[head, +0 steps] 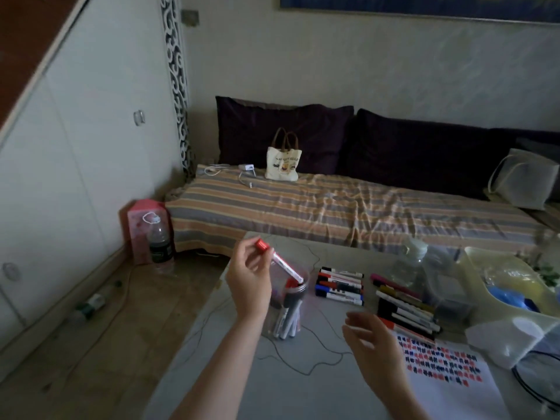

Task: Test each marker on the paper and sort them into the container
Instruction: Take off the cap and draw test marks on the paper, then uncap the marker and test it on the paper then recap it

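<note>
- Pinched a red marker (278, 262) near its red cap between fingertips (256, 249) of the left hand (250, 278); barrel tilted down and to the right, lower end just inside the mouth of the clear container (289, 301).
- Held the marker over several markers already standing in the container, caps dark and red, tips down.
- Hovered the right hand (371, 344) empty just right of the container, fingers loosely spread and a little blurred, touching nothing visible.
- Rested the container on the grey table (272, 386), near the table's left edge, a thin dark cord (303, 369) looping round its base.
- Lay, just right of the container, a flat row of markers (339, 286) with black, red and blue caps, side by side.
- Lay, further right, a second pile of markers (406, 310), black, gold, pink and orange among them, slanting toward the paper.
- Sat the white paper (451, 386) at the table's near right, partly under the right hand, covered in rows of short red, blue and black test marks.
- Stood a clear plastic bottle (407, 262) behind the second pile; beside it a pale tray (475, 259) with blue and yellow contents, too blurred to name.
- Stretched beyond the table a striped sofa (333, 207) with dark cushions and a small tote bag (283, 160).
</note>
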Demonstrator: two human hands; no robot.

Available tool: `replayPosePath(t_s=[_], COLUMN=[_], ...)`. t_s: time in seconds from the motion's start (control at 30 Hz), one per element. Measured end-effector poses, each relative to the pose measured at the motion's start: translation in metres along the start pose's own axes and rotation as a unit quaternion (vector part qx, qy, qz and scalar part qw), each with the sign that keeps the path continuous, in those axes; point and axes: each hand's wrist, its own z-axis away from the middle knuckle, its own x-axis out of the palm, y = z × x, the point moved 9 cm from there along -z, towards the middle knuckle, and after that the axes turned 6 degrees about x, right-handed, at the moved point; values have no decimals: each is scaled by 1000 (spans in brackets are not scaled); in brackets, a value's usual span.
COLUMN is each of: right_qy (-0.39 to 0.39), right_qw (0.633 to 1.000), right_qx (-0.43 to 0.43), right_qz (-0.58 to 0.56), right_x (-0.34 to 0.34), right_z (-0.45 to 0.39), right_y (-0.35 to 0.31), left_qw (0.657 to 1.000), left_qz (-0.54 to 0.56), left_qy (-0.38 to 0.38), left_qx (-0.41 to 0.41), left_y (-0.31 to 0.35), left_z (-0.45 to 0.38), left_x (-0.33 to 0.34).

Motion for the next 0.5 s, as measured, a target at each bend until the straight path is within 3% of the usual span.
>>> replayPosePath(t_s=[0.13,0.33,0.37,0.47,0.5], right_qy=[8,26,22,14,8], right_qw=[1000,998,998,998,998], right_qx=[30,58,59,61,62], right_qz=[-2,-1,3,13,25], right_x=[-15,-30,-33,-40,-40], right_z=[6,4,3,-2,-4], right_y=[28,55,57,65,68], left_qw=[979,924,903,789,777], left_qz=[-177,-343,-384,-542,-539], left_qy=[-35,-152,-175,-247,-260], left_qx=[99,78,79,151,195], left_y=[3,-39,-45,-48,-41], left_z=[-16,-3,-3,2,6], left_x=[16,46,49,66,74])
